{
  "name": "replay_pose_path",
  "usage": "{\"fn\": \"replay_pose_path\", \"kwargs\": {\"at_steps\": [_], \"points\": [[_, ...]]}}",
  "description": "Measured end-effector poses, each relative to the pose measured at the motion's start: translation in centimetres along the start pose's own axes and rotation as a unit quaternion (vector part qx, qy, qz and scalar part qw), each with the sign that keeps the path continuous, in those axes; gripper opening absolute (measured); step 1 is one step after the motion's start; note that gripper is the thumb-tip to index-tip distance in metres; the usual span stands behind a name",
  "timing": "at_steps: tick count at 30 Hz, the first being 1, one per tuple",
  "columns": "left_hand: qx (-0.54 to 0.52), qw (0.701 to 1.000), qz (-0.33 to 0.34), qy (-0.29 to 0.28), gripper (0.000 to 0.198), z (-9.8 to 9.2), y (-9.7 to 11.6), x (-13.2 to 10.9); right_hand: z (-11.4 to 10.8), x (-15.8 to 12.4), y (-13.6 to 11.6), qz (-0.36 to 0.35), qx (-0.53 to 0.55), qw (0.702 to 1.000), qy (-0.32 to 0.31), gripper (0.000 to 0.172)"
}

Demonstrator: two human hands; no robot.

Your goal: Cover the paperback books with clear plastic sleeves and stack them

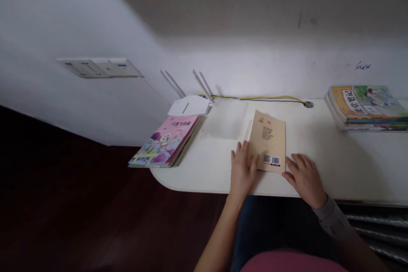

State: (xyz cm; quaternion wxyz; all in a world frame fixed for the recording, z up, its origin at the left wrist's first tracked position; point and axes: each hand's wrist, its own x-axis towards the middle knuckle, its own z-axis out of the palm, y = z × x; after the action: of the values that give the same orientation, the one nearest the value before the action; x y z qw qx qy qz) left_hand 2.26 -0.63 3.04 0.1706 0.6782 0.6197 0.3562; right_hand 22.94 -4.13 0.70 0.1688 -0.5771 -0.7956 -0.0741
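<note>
A thin tan paperback book (273, 141) lies closed on the white desk (204, 178), with printed text, a QR code and a barcode on the side facing up. My left hand (242, 170) rests at the book's left edge, its fingers apart and the thumb touching the lower left of the cover. At the lower right corner is my right hand (304, 178), fingers spread, with the thumb and index fingertips at the book's edge. Neither hand is wrapped around the book.
A stack of picture books (168, 140) with a pink cover overhangs the desk's left end. Behind it stands a white router (189, 105) with several antennas. A yellow cable (270, 97) runs along the wall to a desk hole (308, 104). More books (366, 108) are piled at right.
</note>
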Motion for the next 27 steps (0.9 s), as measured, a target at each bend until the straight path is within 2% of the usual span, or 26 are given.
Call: {"fn": "replay_pose_path", "kwargs": {"at_steps": [3, 5, 7, 9, 12, 15, 18, 23, 27], "points": [[-0.091, 0.991, 0.085, -0.052, 0.070, 0.1, 3.4, -0.3, -0.2, 0.0, 0.3, -0.006, 0.020, 1.000, -0.009, 0.039], [-0.111, 0.977, 0.164, -0.083, 0.077, 1.2, 5.5, -0.3, -0.3, -0.4, 1.0, -0.018, 0.046, 0.999, -0.014, 0.040], [-0.104, 0.960, 0.237, -0.105, 0.077, 2.9, 7.1, -0.1, -0.5, -1.3, 2.2, -0.016, 0.057, 0.998, -0.010, 0.040], [-0.076, 0.944, 0.293, -0.133, 0.076, 4.8, 8.2, 0.0, -0.7, -2.4, 3.7, 0.017, 0.041, 0.999, -0.002, 0.037], [0.011, 0.919, 0.347, -0.187, 0.070, 7.2, 8.9, -0.2, -1.0, -4.1, 5.4, 0.067, 0.010, 0.998, -0.008, 0.032], [0.101, 0.909, 0.347, -0.207, 0.057, 8.4, 9.2, -0.7, -1.3, -4.8, 6.1, 0.068, 0.006, 0.997, -0.033, 0.030], [0.152, 0.913, 0.322, -0.197, 0.050, 8.9, 9.2, -1.3, -1.5, -4.7, 6.1, 0.063, -0.004, 0.997, -0.045, 0.030], [0.199, 0.931, 0.258, -0.167, 0.045, 9.4, 9.0, -1.8, -1.2, -4.7, 6.1, 0.057, -0.023, 0.998, -0.033, 0.033], [0.211, 0.936, 0.230, -0.164, 0.041, 9.4, 9.0, -1.6, -1.1, -4.8, 6.3, 0.050, -0.033, 0.998, -0.031, 0.037]]}}
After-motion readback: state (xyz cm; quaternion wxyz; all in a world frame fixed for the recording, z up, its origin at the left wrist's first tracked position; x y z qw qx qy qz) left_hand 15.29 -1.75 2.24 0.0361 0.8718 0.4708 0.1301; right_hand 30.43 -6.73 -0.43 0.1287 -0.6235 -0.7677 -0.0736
